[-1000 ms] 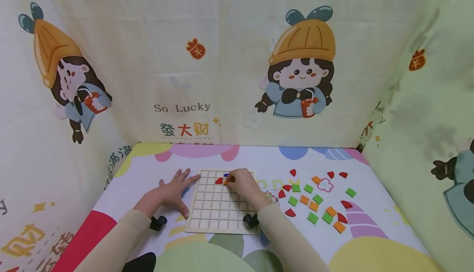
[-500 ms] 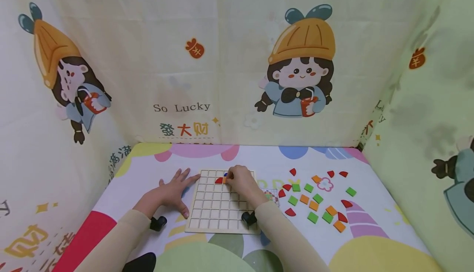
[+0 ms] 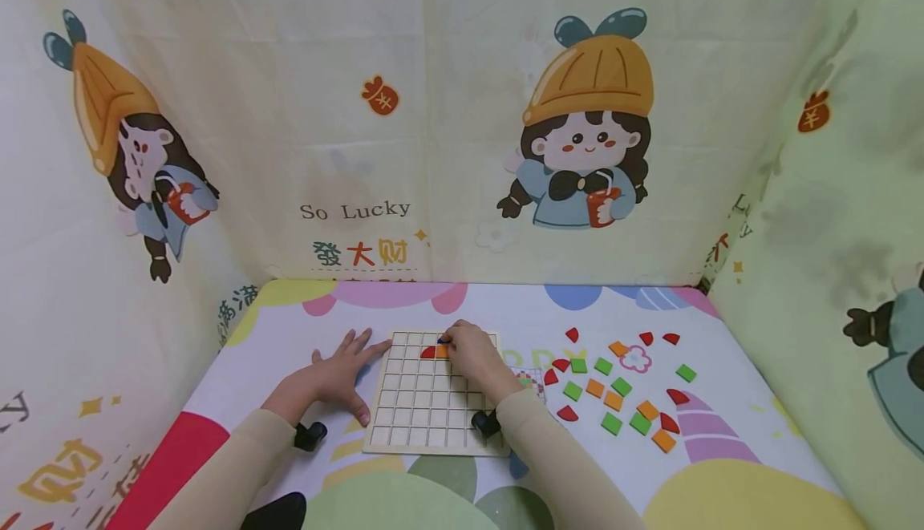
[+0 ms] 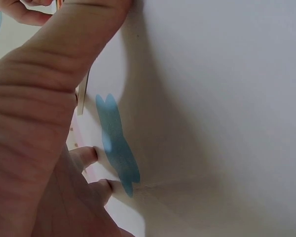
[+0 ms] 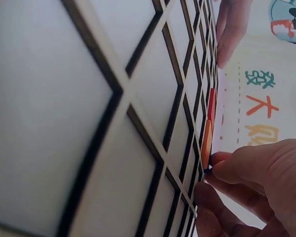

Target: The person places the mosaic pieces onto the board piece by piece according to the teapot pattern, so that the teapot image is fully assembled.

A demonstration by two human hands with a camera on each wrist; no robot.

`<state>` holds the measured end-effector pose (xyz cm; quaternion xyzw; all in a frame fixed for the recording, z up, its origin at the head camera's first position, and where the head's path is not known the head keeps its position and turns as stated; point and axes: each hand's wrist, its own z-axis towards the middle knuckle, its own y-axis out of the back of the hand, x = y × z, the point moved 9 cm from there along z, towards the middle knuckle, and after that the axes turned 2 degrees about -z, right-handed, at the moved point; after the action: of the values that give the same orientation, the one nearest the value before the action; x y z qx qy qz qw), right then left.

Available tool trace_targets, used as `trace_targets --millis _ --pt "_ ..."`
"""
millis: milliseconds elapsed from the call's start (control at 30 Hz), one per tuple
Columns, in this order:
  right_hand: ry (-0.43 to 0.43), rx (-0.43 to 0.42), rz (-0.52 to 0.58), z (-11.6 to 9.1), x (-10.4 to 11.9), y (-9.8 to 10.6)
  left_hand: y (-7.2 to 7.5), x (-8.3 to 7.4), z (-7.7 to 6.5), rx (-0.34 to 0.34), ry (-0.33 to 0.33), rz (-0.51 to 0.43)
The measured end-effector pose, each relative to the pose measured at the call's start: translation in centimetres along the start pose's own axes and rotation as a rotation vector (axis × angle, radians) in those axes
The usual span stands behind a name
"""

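A pale wooden grid board (image 3: 407, 418) lies on the table. My right hand (image 3: 472, 354) is over its far part, fingertips pinching a small blue piece (image 3: 443, 341), mostly hidden by the fingers; in the right wrist view a dark blue bit (image 5: 207, 171) shows at the thumb tip. Right beside it, an orange square (image 3: 442, 352) and a red quarter-round piece (image 3: 428, 352) sit in neighbouring cells. My left hand (image 3: 335, 378) rests with fingers spread along the board's left edge, index fingertip at the far left corner and thumb near the lower left side.
Several loose green squares (image 3: 611, 423), orange squares (image 3: 662, 440) and red quarter-round pieces (image 3: 567, 414) lie scattered right of the board. A printed pattern card (image 3: 532, 379) is partly covered by the right forearm. A patterned cloth wall (image 3: 462, 193) stands behind the table.
My right fingers have let go of the orange square, which now sits in the cell beside the red piece, and have moved onto the blue piece. The left hand stays put.
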<state>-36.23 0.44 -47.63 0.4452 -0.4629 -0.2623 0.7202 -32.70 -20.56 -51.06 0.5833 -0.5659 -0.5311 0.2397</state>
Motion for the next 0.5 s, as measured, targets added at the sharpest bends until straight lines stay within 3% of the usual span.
trace_targets --millis 233,500 --pt "-0.008 0.038 -0.057 -0.2 -0.1 0.1 -0.2 0.2 0.3 -0.006 -0.005 -0.001" --pt "-0.015 0.04 -0.011 -1.5 -0.4 1.4 -0.2 0.2 0.2 -0.005 -0.006 -0.001"
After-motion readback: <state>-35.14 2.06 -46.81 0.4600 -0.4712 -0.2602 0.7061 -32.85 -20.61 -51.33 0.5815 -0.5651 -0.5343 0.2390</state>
